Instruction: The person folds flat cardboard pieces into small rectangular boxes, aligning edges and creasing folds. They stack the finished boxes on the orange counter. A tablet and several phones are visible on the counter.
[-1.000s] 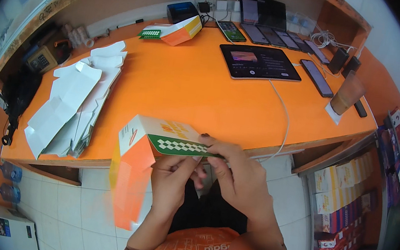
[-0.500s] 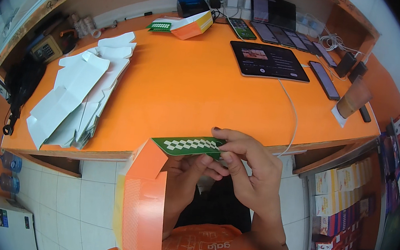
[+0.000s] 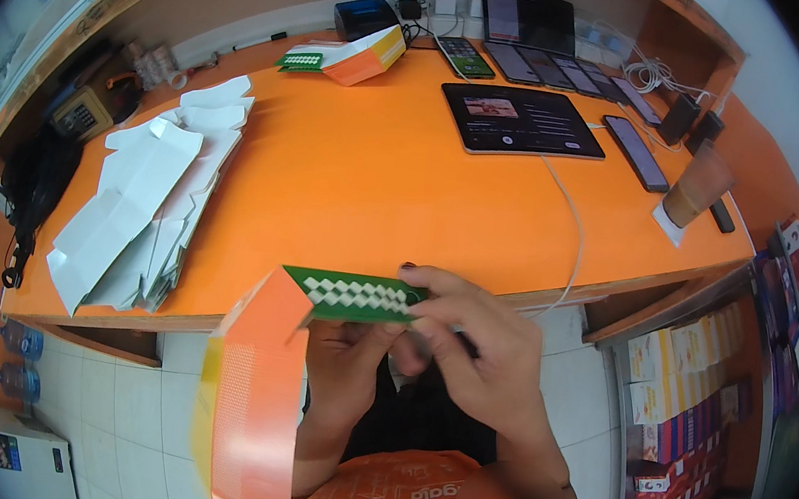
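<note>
Over my lap, in front of the desk edge, I hold a partly folded cardboard carton (image 3: pixel 257 413) in orange and yellow. Its green end panel (image 3: pixel 353 296), with a white diamond pattern, points to the right. My left hand (image 3: pixel 343 373) is closed round the panel from below, the thumb against its lower edge; some of its fingers are hidden behind the card. The panel's right end is pinched by my right hand (image 3: pixel 486 357), forefinger on top and thumb under it. The carton's long orange side hangs down on the left, beside my left forearm.
White flattened cartons (image 3: pixel 138 200) lie stacked on the desk's left. A similar folded carton (image 3: pixel 369 59) stands at the back. Rightward are a tablet (image 3: pixel 520 139) on a cable, several phones (image 3: pixel 634 151) and a cup of brown drink (image 3: pixel 695 193). Boxed goods (image 3: pixel 663 436) fill the right-hand shelf.
The carton and both hands have shifted a little left in the picture, and the desk has shifted slightly left too. The green panel lies more level; both hands keep hold of it.
</note>
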Demonstrator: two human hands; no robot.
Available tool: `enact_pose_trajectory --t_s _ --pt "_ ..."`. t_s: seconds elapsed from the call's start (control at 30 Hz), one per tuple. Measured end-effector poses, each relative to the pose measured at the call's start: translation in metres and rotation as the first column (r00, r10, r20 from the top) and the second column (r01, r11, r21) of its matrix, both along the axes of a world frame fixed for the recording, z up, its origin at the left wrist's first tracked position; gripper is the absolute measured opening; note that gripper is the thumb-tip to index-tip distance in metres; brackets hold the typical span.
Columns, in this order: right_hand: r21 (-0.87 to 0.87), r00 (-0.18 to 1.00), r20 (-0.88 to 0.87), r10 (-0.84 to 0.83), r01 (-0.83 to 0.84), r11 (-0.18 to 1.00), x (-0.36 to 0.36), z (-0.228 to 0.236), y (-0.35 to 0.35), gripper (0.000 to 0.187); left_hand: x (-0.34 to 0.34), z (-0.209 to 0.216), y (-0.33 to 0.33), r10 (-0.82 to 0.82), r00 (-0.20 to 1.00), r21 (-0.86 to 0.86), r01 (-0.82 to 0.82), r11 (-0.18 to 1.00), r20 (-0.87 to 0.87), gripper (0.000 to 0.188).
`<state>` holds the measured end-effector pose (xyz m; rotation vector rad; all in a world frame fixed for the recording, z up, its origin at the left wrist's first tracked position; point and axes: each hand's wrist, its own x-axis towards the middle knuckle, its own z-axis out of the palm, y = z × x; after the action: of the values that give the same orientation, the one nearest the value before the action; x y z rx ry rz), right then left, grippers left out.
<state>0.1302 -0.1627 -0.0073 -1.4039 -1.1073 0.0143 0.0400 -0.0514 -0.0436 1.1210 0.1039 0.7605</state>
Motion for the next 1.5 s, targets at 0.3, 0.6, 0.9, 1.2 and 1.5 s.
enact_pose_trajectory --t_s 0.3,0.6,0.9,1.2,1.5 --pt "-0.012 0.986 0.012 0.168 -0.168 0.986 0.017 0.008 -0.001 0.008 -0.006 0.002 0.001 -0.044 0.997 0.109 0.037 0.993 0.065 0.022" --pt "-0.027 0.926 0.317 -0.204 0.223 0.974 0.189 0.007 0.029 0.018 -0.009 0.005 0.015 0.251 0.950 0.301 -0.188 0.935 -0.186 0.019" --pt "-0.316 0.599 0.727 -0.336 0.727 0.610 0.310 -0.040 0.053 0.034 -0.008 -0.010 0.029 0.281 0.859 0.506 -0.029 0.862 -0.428 0.014" --pt "-0.239 0.650 0.624 -0.433 0.687 0.686 0.315 -0.041 0.049 0.033 0.006 -0.044 0.059 0.768 0.625 0.946 -0.142 0.292 -0.143 0.015" --pt "-0.257 0.610 0.691 -0.388 0.709 0.656 0.312 -0.044 0.053 0.032 0.028 -0.042 0.055 0.806 0.567 0.941 -0.153 0.303 -0.168 0.026"
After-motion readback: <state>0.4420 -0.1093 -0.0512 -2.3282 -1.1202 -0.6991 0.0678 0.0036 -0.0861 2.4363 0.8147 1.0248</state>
